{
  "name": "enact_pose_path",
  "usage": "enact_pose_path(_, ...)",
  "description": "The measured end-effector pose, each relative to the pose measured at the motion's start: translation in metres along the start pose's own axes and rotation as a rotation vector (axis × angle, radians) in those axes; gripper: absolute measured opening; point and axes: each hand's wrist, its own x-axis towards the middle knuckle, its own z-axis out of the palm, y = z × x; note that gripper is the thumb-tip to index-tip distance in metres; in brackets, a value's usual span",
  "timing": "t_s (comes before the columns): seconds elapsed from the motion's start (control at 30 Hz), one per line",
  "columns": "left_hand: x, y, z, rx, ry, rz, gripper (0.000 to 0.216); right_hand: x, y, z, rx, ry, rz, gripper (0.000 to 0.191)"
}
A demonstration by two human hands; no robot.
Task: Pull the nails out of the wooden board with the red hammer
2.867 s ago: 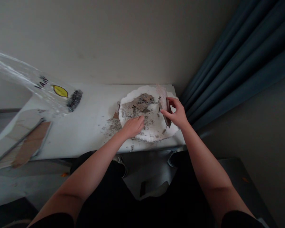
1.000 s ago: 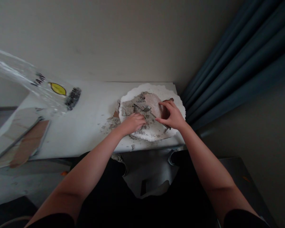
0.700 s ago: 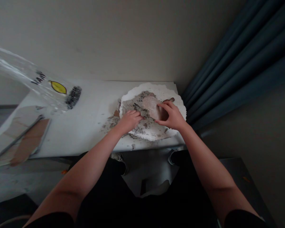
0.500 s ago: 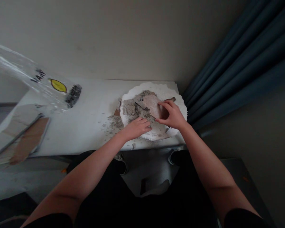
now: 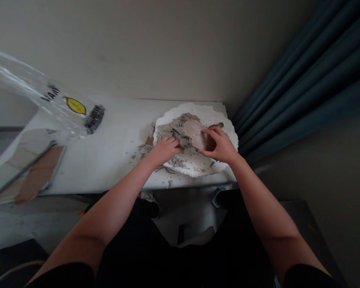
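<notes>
A white slab with a ragged round edge (image 5: 224, 116) lies on the table, strewn with grey crumbly debris (image 5: 184, 138). On top of it a flat, pale pinkish piece (image 5: 193, 132) is tilted up at its right side. My right hand (image 5: 220, 145) grips this piece by its right edge, thumb below and fingers above. My left hand (image 5: 166, 151) rests over the debris at the slab's left, fingers bent together; whatever is under the fingertips is hidden. A dark rounded end of some object (image 5: 219, 125) shows just behind my right hand.
Loose crumbs (image 5: 138, 154) and a small brown fragment (image 5: 149, 141) lie left of the slab. Further left are a clear plastic bag with a lemon print (image 5: 74, 106) and a brown board (image 5: 40, 174) with a dark rod. Blue curtains (image 5: 302, 88) hang at the right.
My left hand has moved left and slightly up across the debris. My right hand keeps its hold on the pinkish piece, almost unmoved.
</notes>
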Motion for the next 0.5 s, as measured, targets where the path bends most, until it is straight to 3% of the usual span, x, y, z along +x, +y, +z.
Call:
enact_pose_path(0.17,-0.006,-0.013,0.001,-0.006,-0.020,-0.008,0.022,0.002,-0.009,0.005,-0.101,-0.173,-0.160,0.076)
enact_pose_path(0.3,-0.009,-0.018,0.001,0.004,-0.063,-0.048,0.025,0.006,-0.014,0.015,-0.169,-0.289,-0.188,0.076)
enact_pose_path(0.5,-0.017,-0.036,0.000,-0.074,0.140,-0.385,0.035,0.013,-0.006,0.031,-0.235,-0.402,-0.113,0.075)
